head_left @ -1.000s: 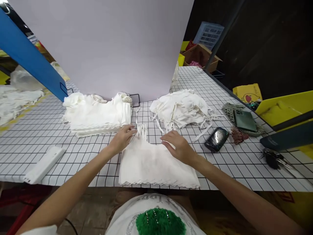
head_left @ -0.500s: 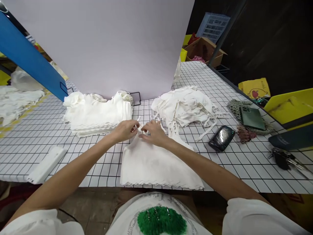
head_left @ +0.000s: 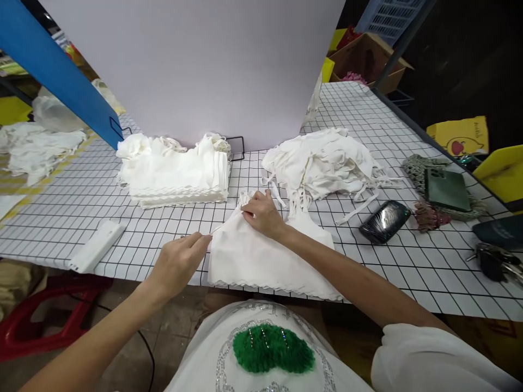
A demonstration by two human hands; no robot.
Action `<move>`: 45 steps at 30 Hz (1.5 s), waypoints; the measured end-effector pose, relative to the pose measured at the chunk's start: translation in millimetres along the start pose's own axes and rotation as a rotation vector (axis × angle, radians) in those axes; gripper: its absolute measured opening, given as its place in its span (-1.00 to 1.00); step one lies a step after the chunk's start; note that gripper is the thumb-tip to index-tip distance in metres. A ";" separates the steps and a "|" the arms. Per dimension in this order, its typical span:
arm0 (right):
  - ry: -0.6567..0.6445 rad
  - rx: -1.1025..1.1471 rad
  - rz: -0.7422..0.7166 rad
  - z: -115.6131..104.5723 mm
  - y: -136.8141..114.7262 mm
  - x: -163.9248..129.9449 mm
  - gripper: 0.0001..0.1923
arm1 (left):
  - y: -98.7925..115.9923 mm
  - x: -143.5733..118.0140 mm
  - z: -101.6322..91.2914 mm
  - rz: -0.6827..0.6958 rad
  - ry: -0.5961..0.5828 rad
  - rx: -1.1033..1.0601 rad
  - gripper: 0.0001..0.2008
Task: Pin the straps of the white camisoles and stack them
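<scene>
A white strappy top [head_left: 265, 256] with a scalloped hem lies flat in front of me, its hem along the table's front edge. My left hand [head_left: 180, 264] is closed, low at the top's left side, gripping a thin white strap [head_left: 217, 228] that runs taut toward the garment. My right hand [head_left: 263, 215] pinches the top near its upper left strap, fingers closed on the cloth. Behind to the left sits a neat stack of folded white tops [head_left: 175, 174]. At the back right lies a loose heap of white tops [head_left: 327, 160] with straps trailing.
A white plastic bar [head_left: 98, 247] lies on the gridded tablecloth [head_left: 155, 234] at left. Right of me are a dark wrapped item [head_left: 385, 221], a green phone [head_left: 447, 189] and keys [head_left: 494, 261]. A pale upright panel [head_left: 204, 65] stands behind. Below left is a red stool [head_left: 44, 316].
My left hand has moved from the top's straps down and to the left, drawing a thin strap out. My right hand stays at the strap area. The view has shifted slightly.
</scene>
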State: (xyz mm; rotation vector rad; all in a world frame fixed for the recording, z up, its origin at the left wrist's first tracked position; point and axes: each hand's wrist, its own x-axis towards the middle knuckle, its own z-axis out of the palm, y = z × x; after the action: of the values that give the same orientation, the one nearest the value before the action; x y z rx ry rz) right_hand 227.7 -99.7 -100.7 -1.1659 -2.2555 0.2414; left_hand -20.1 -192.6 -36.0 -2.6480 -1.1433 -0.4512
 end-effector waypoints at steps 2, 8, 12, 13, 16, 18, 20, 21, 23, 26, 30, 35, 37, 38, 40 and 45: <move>0.011 -0.010 0.007 1.8 0.9 -1.4 -0.71 | -1.1 -19.7 1.6 0.010 0.091 0.043 -0.73; 0.031 -0.002 -0.006 9.8 8.8 -5.0 -0.72 | -12.8 -60.8 1.2 -0.183 0.205 0.002 -0.73; 0.018 0.039 0.013 3.5 12.1 -7.3 -0.74 | -13.4 -63.2 -7.4 -0.264 0.204 -0.155 -0.69; 0.008 0.084 0.019 -1.0 8.5 -6.8 -0.76 | -12.3 -59.2 -9.4 -0.247 0.237 -0.165 -0.70; -0.117 0.413 0.019 -19.5 -17.7 -1.4 -0.75 | -6.8 -36.8 -13.2 -0.125 0.352 -0.151 -0.77; -0.299 0.751 0.035 -31.6 -42.2 4.7 -0.69 | -2.0 -17.2 -14.1 -0.015 0.390 -0.155 -0.78; -0.480 1.059 0.068 -40.7 -62.5 10.9 -0.65 | 3.0 1.3 -14.6 0.075 0.418 -0.179 -0.76; -0.525 1.163 0.092 -44.2 -69.0 13.3 -0.63 | 5.3 9.1 -15.0 0.097 0.426 -0.204 -0.76; -0.506 1.243 0.148 -50.0 -73.5 15.8 -0.60 | 9.6 20.7 -16.1 0.064 0.421 -0.302 -0.78; -0.369 1.171 0.208 -58.3 -66.3 14.1 -0.62 | 16.3 29.8 -18.0 -0.204 0.328 -0.629 -0.87; -0.306 1.054 0.223 -66.7 -55.0 7.4 -0.66 | 27.3 35.0 -17.7 -0.662 0.106 -1.340 -0.75; -0.279 1.031 0.276 -69.7 -50.8 -0.9 -0.67 | 39.8 41.5 -8.0 -0.935 0.080 -1.730 -0.73; -0.296 1.064 0.295 -70.4 -51.0 -4.0 -0.65 | 42.8 44.2 -2.9 -0.960 0.125 -1.725 -0.77; -0.290 1.073 0.297 -70.6 -51.4 -5.5 -0.64 | 43.9 45.5 -0.6 -0.958 0.134 -1.710 -0.78; -0.232 1.048 0.281 -69.6 -52.8 -8.9 -0.65 | 45.6 48.3 3.6 -0.942 0.136 -1.686 -0.80; -0.038 0.882 0.246 -63.5 -52.1 -15.7 -0.77 | 46.2 58.7 14.8 -0.913 0.152 -1.667 -0.81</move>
State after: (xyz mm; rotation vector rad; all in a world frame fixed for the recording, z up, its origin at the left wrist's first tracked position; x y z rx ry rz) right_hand 235.2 -149.9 -34.3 -0.9199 -1.6875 1.2127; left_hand 54.9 -179.8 -32.1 -2.4788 -2.6007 -2.6448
